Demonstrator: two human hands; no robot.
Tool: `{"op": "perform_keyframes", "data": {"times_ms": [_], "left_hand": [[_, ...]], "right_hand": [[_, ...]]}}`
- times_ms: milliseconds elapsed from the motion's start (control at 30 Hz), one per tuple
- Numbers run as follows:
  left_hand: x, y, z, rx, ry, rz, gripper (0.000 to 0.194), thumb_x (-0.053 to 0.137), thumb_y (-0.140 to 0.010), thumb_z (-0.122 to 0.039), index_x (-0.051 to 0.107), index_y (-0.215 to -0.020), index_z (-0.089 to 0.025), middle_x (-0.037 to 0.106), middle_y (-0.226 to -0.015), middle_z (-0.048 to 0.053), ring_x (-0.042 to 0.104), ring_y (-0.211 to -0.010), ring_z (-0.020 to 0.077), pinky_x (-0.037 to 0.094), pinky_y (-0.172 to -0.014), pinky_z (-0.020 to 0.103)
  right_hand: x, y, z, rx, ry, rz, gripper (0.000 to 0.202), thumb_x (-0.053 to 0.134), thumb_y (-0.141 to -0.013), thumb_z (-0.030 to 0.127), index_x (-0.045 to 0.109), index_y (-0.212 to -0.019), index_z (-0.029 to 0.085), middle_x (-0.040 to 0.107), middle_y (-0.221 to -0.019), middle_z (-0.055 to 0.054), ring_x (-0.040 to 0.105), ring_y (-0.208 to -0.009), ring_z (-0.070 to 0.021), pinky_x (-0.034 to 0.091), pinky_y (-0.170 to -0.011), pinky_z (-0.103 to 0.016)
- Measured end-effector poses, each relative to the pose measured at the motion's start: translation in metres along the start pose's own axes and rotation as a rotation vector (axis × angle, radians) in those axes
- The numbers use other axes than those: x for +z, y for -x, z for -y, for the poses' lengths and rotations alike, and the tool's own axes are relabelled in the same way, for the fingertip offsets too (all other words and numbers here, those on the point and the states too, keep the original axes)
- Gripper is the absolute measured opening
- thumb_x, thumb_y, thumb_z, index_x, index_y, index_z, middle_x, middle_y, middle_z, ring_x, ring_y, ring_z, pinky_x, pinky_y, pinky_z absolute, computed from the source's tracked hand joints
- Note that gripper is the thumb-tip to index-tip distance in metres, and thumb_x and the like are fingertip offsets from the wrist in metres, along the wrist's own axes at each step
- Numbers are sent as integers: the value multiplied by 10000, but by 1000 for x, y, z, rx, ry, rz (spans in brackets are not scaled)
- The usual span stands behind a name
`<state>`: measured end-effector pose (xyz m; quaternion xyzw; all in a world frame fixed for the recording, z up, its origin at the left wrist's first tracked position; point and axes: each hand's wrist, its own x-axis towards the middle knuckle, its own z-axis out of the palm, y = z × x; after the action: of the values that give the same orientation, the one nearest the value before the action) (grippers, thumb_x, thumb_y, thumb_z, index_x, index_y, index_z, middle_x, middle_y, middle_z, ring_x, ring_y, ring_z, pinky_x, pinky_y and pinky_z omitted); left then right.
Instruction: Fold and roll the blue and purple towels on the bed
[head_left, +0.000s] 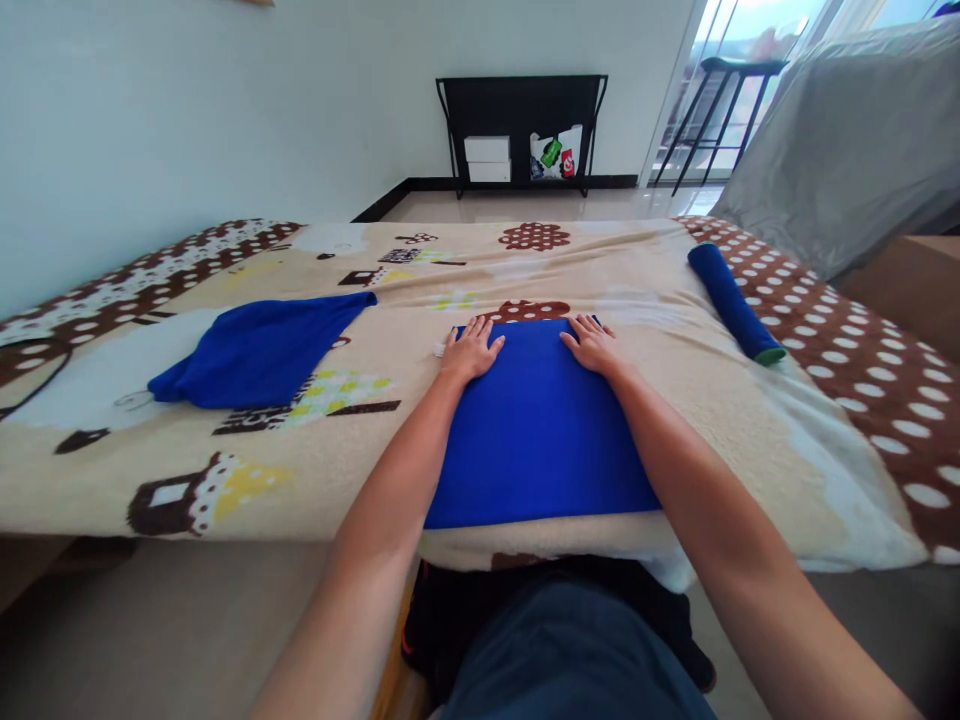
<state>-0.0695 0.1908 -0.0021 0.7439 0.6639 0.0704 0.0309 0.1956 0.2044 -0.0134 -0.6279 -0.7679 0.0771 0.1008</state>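
At the left, a loose blue cloth (pixel 262 350) lies rumpled on the patterned blanket (pixel 390 460), its long axis slanting from a blunt near-left end to a narrow tip that points far and right. Next comes the left hand (pixel 472 350), open and laid palm-down on the far left corner of the flat blue cloth (pixel 540 430), fingers slightly parted and pointing away from the person, thumb angled right.

The flat cloth lies in the middle of the blanket's near part, directly in front of the person — its left and right sides run away toward the black rack (pixel 523 105), drawing closer together with distance, and its near edge runs crosswise near the blanket's front edge. Which of its directions is the longer I cannot tell from this slanting view. Beyond, the rack stands by the wall with white boxes (pixel 487 158) and a printed bag (pixel 555 155) low on it.

The right hand (pixel 592 345) rests at the cloth's far right corner, also open, fingers forward and a little left, thumb toward the left hand.

Farther right, well apart, lies a blue roll (pixel 735 303), its long axis running from far left to near right — the greenish end is nearest. Behind it are a stool (pixel 739 68) and a grey cover (pixel 847 150).
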Motion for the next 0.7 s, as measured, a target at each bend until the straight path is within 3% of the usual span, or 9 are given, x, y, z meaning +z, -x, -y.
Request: {"op": "perform_keyframes", "data": {"times_ms": [100,233,367,500,600,700], "left_hand": [[-1,4,3,-96,-7,-36,729,202,-981,-588,298,-1570,-171,238,-1651,105,173,-1538,266,89,-1238,554],[-1,10,-2,-228,-9,-82,777,181,-969,-597,298,-1565,-113,250,-1636,173,194,-1526,336,146,-1207,617],[-3,15,2,-261,-1,-71,755,174,-970,-589,298,-1569,-146,252,-1640,147,218,-1521,320,175,-1208,604],[-5,19,12,-229,-9,-45,742,155,-972,-598,297,-1572,-187,235,-1650,107,215,-1526,284,189,-1219,565],[-9,19,11,-221,-45,-56,694,173,-988,-545,320,-1563,-186,274,-1637,116,188,-1533,297,106,-1219,614],[-14,13,-4,-182,-93,-80,608,259,-993,-381,368,-1538,-134,361,-1594,157,174,-1533,320,-66,-1202,642]], "right_hand": [[-5,5,-20,60,9,20,671,213,-1038,537,256,-1582,146,205,-1638,-105,161,-1531,-216,143,-1239,-494],[-8,7,-18,115,28,30,654,236,-1034,506,280,-1570,134,231,-1628,-123,184,-1525,-236,124,-1227,-543],[-7,6,-8,169,37,28,624,229,-1034,437,285,-1564,111,231,-1624,-149,196,-1519,-267,143,-1204,-589],[-6,10,-8,174,42,18,627,204,-1035,446,270,-1572,129,223,-1628,-147,185,-1523,-249,188,-1202,-550],[-9,13,-5,192,58,-17,611,239,-1025,400,300,-1560,112,261,-1614,-160,206,-1515,-269,162,-1201,-570],[-10,12,14,209,91,-98,605,290,-984,249,314,-1524,-22,246,-1591,-258,161,-1518,-338,45,-1192,-621]]}}
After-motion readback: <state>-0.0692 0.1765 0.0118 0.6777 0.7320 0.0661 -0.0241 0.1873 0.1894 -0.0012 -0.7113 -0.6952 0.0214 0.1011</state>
